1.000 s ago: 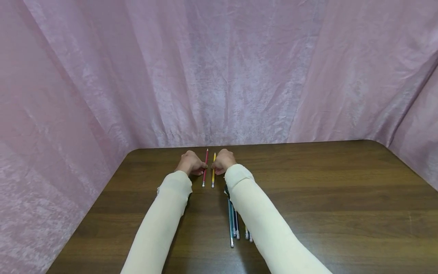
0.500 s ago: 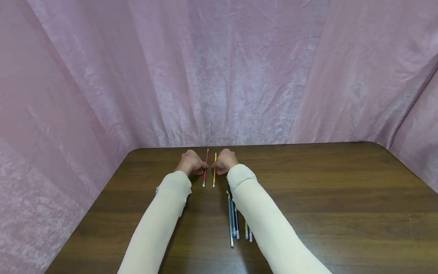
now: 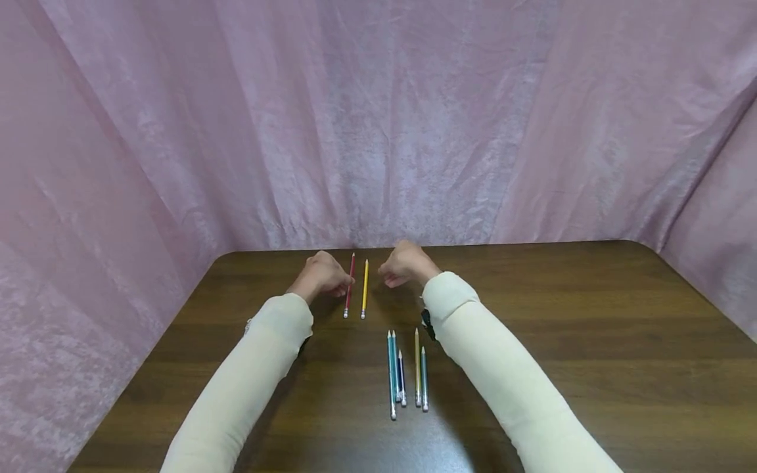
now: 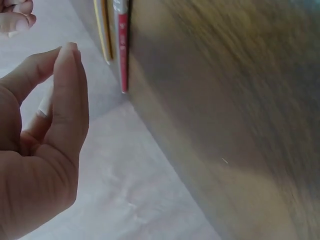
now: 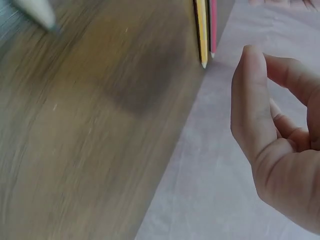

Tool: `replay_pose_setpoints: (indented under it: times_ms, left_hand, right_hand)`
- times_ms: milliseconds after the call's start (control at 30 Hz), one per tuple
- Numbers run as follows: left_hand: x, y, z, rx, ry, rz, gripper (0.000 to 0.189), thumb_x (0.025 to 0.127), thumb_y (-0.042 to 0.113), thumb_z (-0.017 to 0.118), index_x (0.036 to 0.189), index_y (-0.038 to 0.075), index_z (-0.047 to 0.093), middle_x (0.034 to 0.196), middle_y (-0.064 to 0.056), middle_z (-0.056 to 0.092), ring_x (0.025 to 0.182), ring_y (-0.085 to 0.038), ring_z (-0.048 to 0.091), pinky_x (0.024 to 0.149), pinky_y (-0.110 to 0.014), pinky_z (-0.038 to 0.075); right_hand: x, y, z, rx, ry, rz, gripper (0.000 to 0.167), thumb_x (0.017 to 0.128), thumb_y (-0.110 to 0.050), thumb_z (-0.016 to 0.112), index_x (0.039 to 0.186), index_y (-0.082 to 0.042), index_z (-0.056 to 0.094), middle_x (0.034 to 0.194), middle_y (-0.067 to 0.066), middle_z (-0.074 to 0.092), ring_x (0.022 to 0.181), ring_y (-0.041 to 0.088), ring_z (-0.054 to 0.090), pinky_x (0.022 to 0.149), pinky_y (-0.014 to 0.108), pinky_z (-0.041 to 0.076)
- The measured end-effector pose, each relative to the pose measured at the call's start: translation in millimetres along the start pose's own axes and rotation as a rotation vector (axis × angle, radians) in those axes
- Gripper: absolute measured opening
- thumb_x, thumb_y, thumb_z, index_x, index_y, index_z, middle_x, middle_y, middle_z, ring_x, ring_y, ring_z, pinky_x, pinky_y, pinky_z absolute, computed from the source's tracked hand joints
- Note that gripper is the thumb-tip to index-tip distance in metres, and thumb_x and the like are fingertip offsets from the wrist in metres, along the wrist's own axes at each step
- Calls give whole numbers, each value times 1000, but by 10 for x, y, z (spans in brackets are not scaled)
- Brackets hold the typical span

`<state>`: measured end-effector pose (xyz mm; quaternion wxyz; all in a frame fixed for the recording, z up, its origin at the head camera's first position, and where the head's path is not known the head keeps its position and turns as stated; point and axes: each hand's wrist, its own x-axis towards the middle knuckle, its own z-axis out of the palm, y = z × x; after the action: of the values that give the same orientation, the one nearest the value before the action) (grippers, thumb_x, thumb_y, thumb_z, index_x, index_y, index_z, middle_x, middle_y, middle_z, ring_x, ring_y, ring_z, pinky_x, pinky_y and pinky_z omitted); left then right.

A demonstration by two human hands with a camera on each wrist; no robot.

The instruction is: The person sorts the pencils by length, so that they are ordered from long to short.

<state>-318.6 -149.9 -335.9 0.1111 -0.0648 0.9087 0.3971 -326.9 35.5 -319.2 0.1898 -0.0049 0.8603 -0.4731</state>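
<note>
A red pencil [image 3: 349, 289] and a yellow pencil [image 3: 365, 289] lie side by side near the table's far edge, erasers toward me. My left hand [image 3: 324, 274] overlaps the red one in the head view. In the left wrist view, that hand's thumb and forefinger tips meet, apart from the red pencil [image 4: 123, 55], with nothing between them. Off to the right of the yellow pencil is my right hand [image 3: 407, 264]. Its thumb and forefinger [image 5: 248, 95] also come together at the tips around nothing.
Closer to me lie several pencils: two teal pencils [image 3: 393, 378], a dark blue pencil [image 3: 401, 378], a gold pencil [image 3: 417, 371] and a green pencil [image 3: 424, 381]. The wooden table [image 3: 562, 328] ends against a pink curtain [image 3: 378, 131].
My right hand has let go of the yellow pencil and moved right, uncovering the nearer pencils. My left hand has shifted slightly left and no longer holds the red pencil.
</note>
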Motion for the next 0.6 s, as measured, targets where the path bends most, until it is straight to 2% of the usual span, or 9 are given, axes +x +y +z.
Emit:
replay_pose_setpoints:
  times_ms: [100, 200, 333, 433, 600]
  left_hand:
    - [-85, 19, -6, -25, -25, 32, 12, 86, 5, 77, 88, -7, 75, 69, -12, 72, 51, -11, 66, 61, -29, 63]
    - [-175, 45, 15, -60, -45, 48, 11, 86, 3, 77, 89, -7, 75, 72, -14, 72, 54, -12, 67, 61, -27, 63]
    - [-293, 84, 68, -95, -72, 74, 11, 86, 1, 75, 90, -9, 75, 68, -12, 71, 54, -12, 66, 61, -28, 63]
    - [-384, 111, 111, -88, -89, 96, 13, 86, 2, 76, 91, -9, 74, 65, -11, 70, 53, -12, 66, 61, -29, 63]
    - [-555, 127, 168, -45, -116, 136, 15, 86, 6, 77, 92, -8, 75, 72, -14, 72, 61, -19, 71, 65, -32, 64]
  right_hand:
    - [-58, 31, -78, -26, -14, -12, 22, 94, -5, 68, 106, 13, 70, 83, 17, 72, 53, 11, 64, 65, 24, 62]
    - [-127, 73, -134, -39, -37, -44, 23, 94, -6, 68, 107, 13, 70, 76, 12, 71, 55, 11, 65, 71, 29, 63]
    - [-230, 138, -176, -22, -66, -97, 22, 94, -4, 67, 104, 15, 70, 72, 11, 69, 57, 12, 66, 79, 36, 63]
    - [-322, 184, -192, -22, -81, -132, 21, 94, -3, 65, 103, 15, 70, 70, 10, 68, 57, 12, 66, 77, 37, 63]
    - [-503, 239, -209, -36, -107, -173, 20, 94, -3, 64, 102, 14, 70, 75, 14, 71, 61, 13, 67, 79, 41, 63]
